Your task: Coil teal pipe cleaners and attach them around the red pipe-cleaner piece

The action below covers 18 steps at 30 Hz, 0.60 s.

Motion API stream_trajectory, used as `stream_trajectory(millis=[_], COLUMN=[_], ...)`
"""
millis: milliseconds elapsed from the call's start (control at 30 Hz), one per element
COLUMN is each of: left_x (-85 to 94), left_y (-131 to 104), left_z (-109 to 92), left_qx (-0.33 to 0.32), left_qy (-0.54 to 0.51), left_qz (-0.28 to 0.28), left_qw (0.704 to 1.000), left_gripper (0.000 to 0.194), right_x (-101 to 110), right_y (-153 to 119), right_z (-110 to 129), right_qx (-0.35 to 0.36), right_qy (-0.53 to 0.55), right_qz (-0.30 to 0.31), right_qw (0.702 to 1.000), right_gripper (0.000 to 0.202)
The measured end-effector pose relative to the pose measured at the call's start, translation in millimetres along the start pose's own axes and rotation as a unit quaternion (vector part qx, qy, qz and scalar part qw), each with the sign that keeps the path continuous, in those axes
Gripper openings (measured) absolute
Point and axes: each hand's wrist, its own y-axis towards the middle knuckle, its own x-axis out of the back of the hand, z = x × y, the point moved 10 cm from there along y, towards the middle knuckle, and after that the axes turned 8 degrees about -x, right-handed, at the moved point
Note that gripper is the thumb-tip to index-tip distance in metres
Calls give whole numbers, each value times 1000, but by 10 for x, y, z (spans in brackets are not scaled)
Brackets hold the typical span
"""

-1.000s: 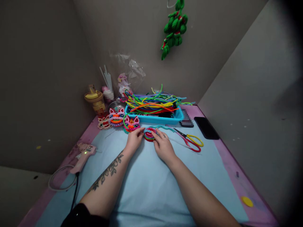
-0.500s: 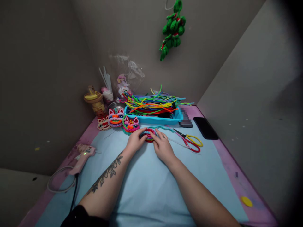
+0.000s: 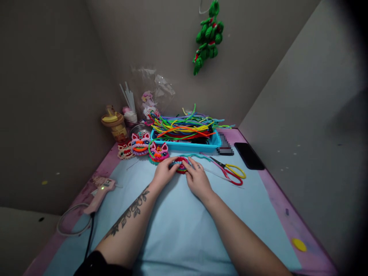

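Note:
Both hands hold a small round piece of coiled pipe cleaners (image 3: pixel 182 160), in red, pink, light blue and other colours, low over the light blue cloth. My left hand (image 3: pixel 166 170) grips its left edge, fingers bent and thumb on the near side. From the right, my right hand (image 3: pixel 198 177) presses its fingers onto the same piece; part of it is hidden under them. Just beyond my left hand sits a pink and orange pipe-cleaner animal head (image 3: pixel 159 152). To the right of my right hand lie scissors (image 3: pixel 227 170) with yellow and red handles, their blades spread.
A blue tray (image 3: pixel 184 146) heaped with pipe cleaners stands at the back. More animal heads (image 3: pixel 140 143) sit left of it. A pink glue gun (image 3: pixel 100 193), its light on, lies at left with its cord. A black phone (image 3: pixel 249 156) and a yellow disc (image 3: pixel 299 245) are at right.
My hands stay in nearly the same place on the coiled piece, which seems turned slightly. The whole view has shifted very little.

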Motion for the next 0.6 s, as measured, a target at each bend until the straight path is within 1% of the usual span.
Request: stream_trajectory(millis=[233, 333, 467, 533, 600], left_x=[21, 57, 164, 210, 213], left_y=[5, 16, 2, -22, -50], left_z=[-2, -60, -248, -377, -504], left_qx=[-6, -35, -98, -128, -155], left_qy=[7, 39, 92, 90, 74], left_qz=[-15, -15, -32, -40, -34], left_qw=[1000, 998, 990, 987, 985], left_gripper=[25, 23, 19, 17, 17], right_x=[94, 116, 189, 234, 252], right_y=[-5, 0, 9, 14, 18], right_z=[10, -1, -48, -58, -68], right_qx=[7, 0, -30, -44, -60], right_qy=[51, 73, 123, 162, 213], right_qz=[-27, -38, -57, -60, -50], right_qw=[998, 997, 990, 984, 974], right_gripper=[44, 43, 39, 36, 33])
